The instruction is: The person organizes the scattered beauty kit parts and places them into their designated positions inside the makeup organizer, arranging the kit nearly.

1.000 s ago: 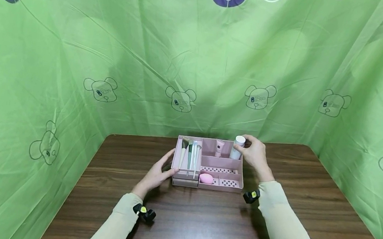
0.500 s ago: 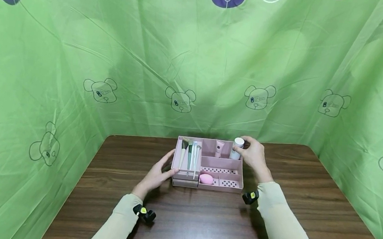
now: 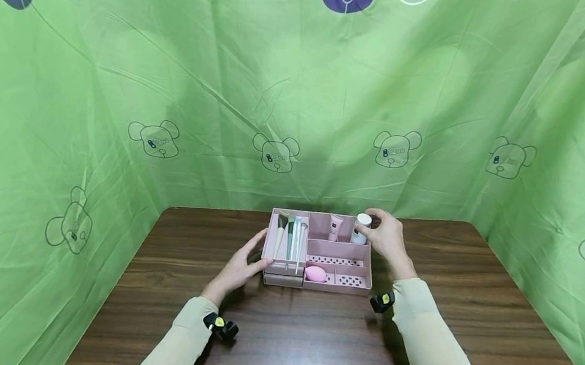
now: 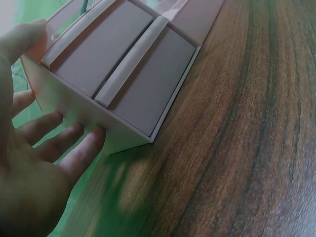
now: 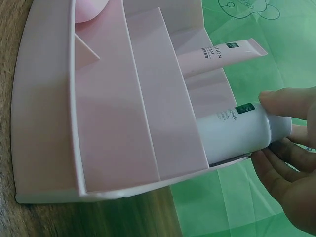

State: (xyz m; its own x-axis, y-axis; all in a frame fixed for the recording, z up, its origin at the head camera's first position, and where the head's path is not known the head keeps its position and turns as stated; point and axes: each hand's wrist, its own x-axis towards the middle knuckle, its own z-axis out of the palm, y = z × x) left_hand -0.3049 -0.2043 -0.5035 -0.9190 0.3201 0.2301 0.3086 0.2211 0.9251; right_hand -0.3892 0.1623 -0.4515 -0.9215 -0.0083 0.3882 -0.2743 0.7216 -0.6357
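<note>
A pink divided organizer point(image 3: 336, 288) stands on the table. My left hand point(image 3: 235, 270) touches its left side with spread, fairly straight fingers; the thumb point(image 4: 24, 39) lies at the top front edge. My right hand point(image 3: 389, 239) pinches a white bottle point(image 5: 237, 131) near its cap, between thumb and fingers. Upright, the bottle has its lower part inside the back right compartment, behind a divider. Left of it in the back row is a small pink cream tube point(image 3: 335, 228), cap end down. The bottle's base is hidden.
Several makeup brushes point(image 3: 289, 236) lie in the organizer's top left tray, above two drawers point(image 4: 148, 79). A pink makeup sponge point(image 3: 316, 274) sits in the front left compartment on the right half. Behind the wooden table point(image 3: 274, 343) hangs a green curtain point(image 3: 214, 107).
The white bottle has sunk slightly lower in the back right compartment, and my right hand has moved a little with it. My left hand keeps its place.
</note>
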